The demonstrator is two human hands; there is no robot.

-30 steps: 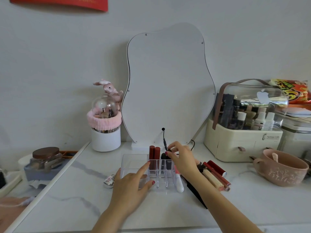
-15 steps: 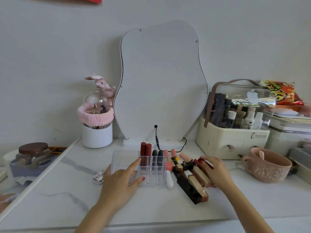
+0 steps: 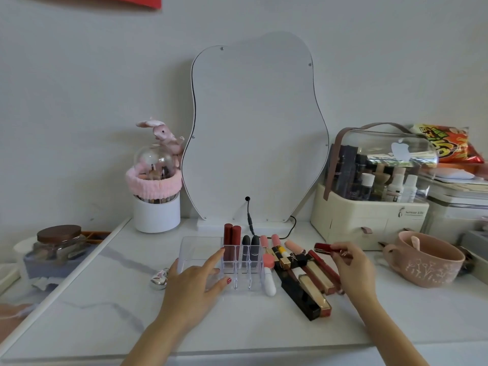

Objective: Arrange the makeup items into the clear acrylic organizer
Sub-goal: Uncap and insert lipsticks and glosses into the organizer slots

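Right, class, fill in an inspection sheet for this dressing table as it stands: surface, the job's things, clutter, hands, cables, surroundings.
Surface: white marble-look tabletop, front bare.
Job's things: clear acrylic organizer holds two red lipsticks and two dark grey lipsticks upright; loose lipsticks and glosses lie beside it, to the right.
Clutter: pink mug, silver charm, glass jar.
Hands: left hand rests on the organizer; right hand pinches a red lipstick.
Cables: black cable plugged into the mirror.
Surroundings: cream cosmetics case, brush holder, snack bag.
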